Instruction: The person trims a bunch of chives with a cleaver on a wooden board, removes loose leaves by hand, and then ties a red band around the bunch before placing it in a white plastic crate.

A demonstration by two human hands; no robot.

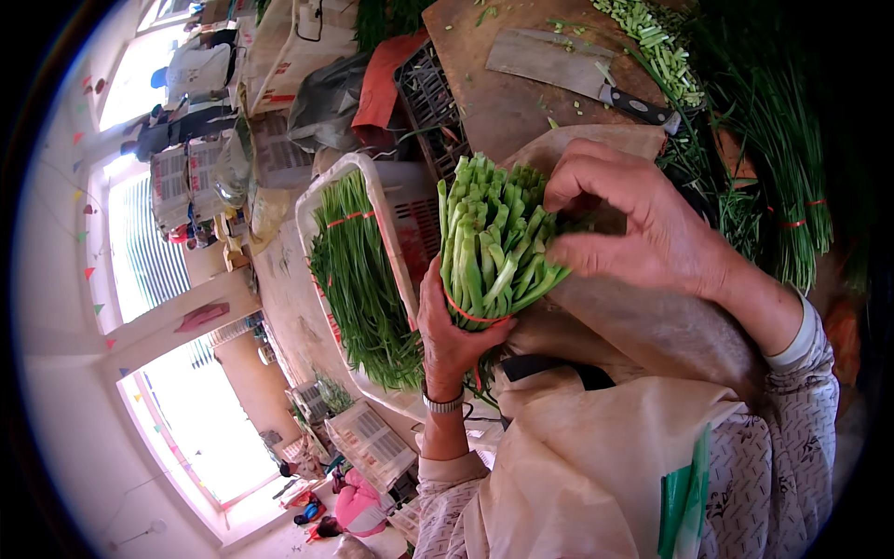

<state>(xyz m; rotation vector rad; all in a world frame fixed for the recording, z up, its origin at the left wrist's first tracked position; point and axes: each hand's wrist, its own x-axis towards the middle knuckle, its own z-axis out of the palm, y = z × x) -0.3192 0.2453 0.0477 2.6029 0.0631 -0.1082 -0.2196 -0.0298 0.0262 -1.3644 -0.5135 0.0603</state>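
Observation:
A thick bundle of green leafy-vegetable stalks [498, 242], cut ends facing up, is tied with a red band [470, 315]. My left hand [452, 321] grips it low, around the band, with a watch on the wrist. At the bundle's right edge is my right hand [633, 219], its fingers curled and its thumb apart from them. I see nothing held between thumb and fingers; whether they touch the stalks I cannot tell. Beyond my hands a cleaver [545, 63] with a black handle lies on a brown board [466, 56].
Left of the bundle stands a white crate [307, 210] with banded long greens [354, 279]. Chopped stalk ends [661, 47] are heaped beside the cleaver. Banded thin greens [782, 168] lie at the right. A black plastic crate [433, 102] stands beside the board. Several people are farther off at the left.

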